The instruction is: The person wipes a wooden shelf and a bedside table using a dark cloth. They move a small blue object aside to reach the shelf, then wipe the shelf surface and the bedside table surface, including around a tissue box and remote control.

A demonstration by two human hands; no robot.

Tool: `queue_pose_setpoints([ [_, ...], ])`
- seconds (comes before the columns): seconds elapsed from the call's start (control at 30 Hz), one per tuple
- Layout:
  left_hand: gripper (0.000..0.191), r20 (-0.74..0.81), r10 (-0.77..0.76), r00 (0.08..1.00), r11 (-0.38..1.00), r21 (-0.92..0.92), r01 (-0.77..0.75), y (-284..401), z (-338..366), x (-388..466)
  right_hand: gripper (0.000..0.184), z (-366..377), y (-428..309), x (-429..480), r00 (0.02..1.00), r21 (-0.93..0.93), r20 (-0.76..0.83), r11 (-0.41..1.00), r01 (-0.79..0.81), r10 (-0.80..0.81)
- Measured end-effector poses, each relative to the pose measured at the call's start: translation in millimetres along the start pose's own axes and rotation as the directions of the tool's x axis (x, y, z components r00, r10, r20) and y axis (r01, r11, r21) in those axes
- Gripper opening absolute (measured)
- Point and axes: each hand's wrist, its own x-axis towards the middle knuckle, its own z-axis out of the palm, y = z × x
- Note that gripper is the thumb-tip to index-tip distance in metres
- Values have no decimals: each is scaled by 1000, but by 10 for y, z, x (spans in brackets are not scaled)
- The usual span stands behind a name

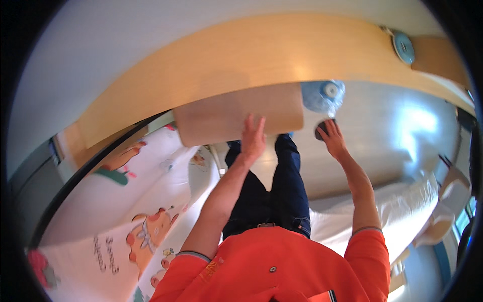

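My left hand (253,137) is over the near edge of a light brown box-like panel (234,109), its fingers extended and slightly apart. It holds nothing that I can see; whether it touches the surface is unclear. Further right, my right hand (334,139) has its fingers over a small dark rounded object (320,131), which it grips from above. The fingers hide part of that object, so its kind cannot be told. Just beyond it stands a large clear-blue plastic water bottle (320,96) with a pale cap, beside the panel's right end.
A pale wooden ledge (271,49) curves across the far side. On the left lies a bed sheet (113,211) with cartoon prints, beside a black rail (90,170). White bedding (400,204) is at the right. A blue round disc (403,47) sits at the upper right. Shiny floor (377,132) reflects light.
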Motion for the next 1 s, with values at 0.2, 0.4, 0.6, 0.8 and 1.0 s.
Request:
queue_pose_setpoints([
  [0.2, 76, 46, -111, 993, 994, 31, 109, 462, -250, 165, 62, -170, -122, -73, 997, 83, -72, 996, 24, -18],
  [0.4, 78, -132, -170, 977, 985, -8, 171, 632, -714, 139, 69, -666, -930, 657, 976, 202, -137, 960, 196, -170],
  [0.6, 79, -334, -333, 882, 941, -64, 331, 635, -1145, -132, 77, -1456, -1799, 1384, 889, 228, -253, 869, 438, -382],
  [0.8, 84, -370, -444, 816, 895, -138, 425, 568, -1168, -441, 76, -1977, -2092, 1608, 837, 161, -257, 833, 530, -483],
  [1.0, 88, -457, -416, 786, 908, -168, 383, 495, -1130, -434, 69, -2137, -2218, 1531, 827, 60, -206, 836, 545, -524],
])
